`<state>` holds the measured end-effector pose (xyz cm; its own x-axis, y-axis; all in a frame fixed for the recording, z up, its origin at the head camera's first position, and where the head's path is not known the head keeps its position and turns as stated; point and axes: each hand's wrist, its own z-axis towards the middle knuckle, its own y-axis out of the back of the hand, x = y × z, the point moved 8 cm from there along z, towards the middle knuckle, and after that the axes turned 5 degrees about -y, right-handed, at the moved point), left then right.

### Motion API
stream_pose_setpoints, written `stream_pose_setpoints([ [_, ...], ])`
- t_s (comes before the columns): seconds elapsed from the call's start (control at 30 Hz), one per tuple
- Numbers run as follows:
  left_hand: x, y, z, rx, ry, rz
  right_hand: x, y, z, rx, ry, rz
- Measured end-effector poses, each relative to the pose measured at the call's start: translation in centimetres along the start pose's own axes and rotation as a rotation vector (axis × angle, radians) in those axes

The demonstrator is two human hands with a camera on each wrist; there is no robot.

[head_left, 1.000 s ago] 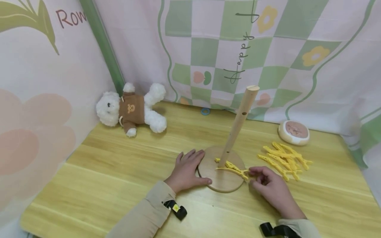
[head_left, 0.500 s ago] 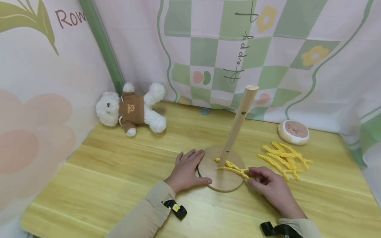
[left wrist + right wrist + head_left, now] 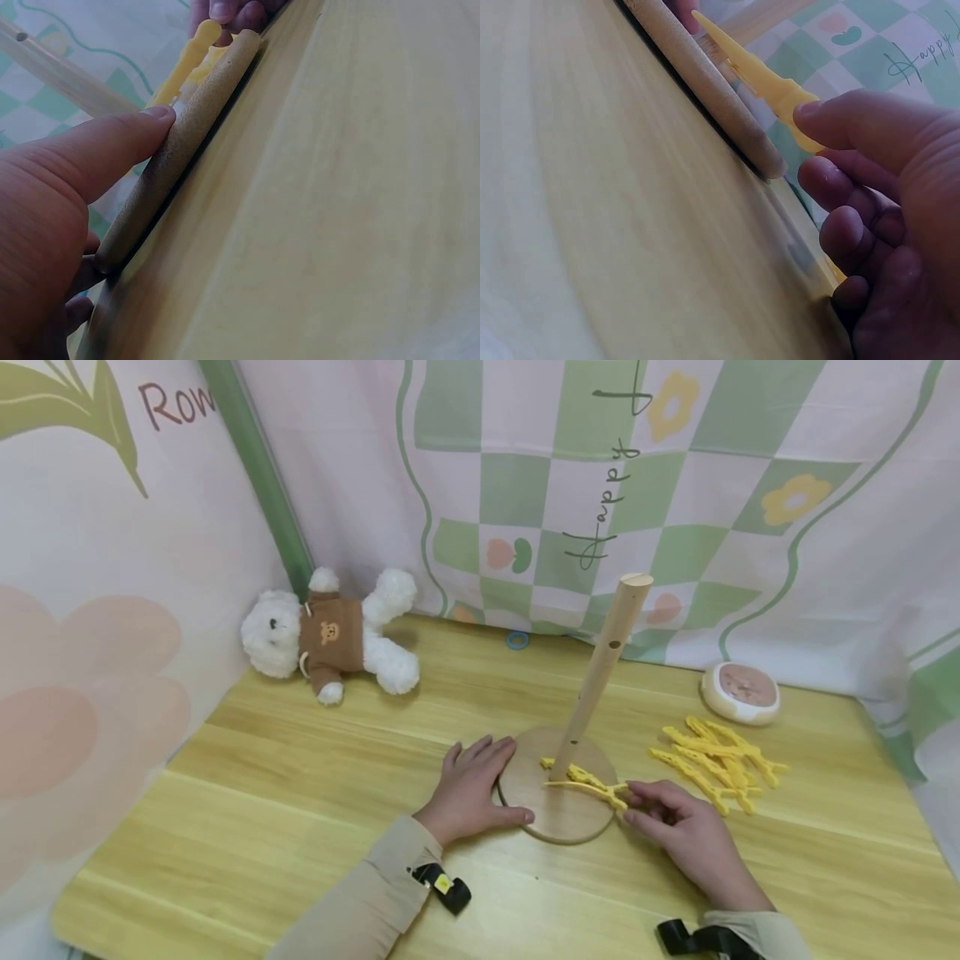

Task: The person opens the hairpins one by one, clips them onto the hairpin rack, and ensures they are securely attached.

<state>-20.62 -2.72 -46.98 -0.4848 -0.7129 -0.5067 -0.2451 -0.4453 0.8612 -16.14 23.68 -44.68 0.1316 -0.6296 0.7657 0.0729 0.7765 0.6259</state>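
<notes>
A round wooden base (image 3: 540, 818) carries an upright wooden post (image 3: 600, 668) with small holes in its side. My left hand (image 3: 468, 793) rests at the base's left edge, fingers spread along the far side and thumb on top near the front rim. Over the base, beside the foot of the post, lies a yellow forked plastic piece (image 3: 588, 787) with two long slender strips. My right hand (image 3: 686, 835) pinches its forked end between thumb and index finger at the base's right rim. In the right wrist view the forked piece (image 3: 769, 82) tapers away from the pinch.
Several similar yellow pieces (image 3: 723, 760) lie in a pile beyond my right hand. A small round-cornered clock-like object (image 3: 742, 693) stands at the back right. At the back left lies a white plush toy (image 3: 330, 635) in a brown top. A blue ring (image 3: 517, 641) is near the curtain.
My right thumb has shifted slightly left, in closer to the forked end. The left hand, base and post have stayed in place.
</notes>
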Motion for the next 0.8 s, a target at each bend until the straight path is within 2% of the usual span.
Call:
stream_pose_setpoints([
  [0.33,-0.05,0.03,-0.03,0.0,0.001,-0.01,-0.4,-0.04,0.12,0.019,-0.006,-0.047],
  [0.57,-0.04,-0.06,0.05,0.002,0.003,-0.003,-0.37,-0.02,-0.01,0.019,-0.006,-0.01],
  [0.8,0.02,-0.04,-0.01,-0.008,0.001,-0.007,-0.12,-0.01,0.04,0.036,-0.006,-0.029],
])
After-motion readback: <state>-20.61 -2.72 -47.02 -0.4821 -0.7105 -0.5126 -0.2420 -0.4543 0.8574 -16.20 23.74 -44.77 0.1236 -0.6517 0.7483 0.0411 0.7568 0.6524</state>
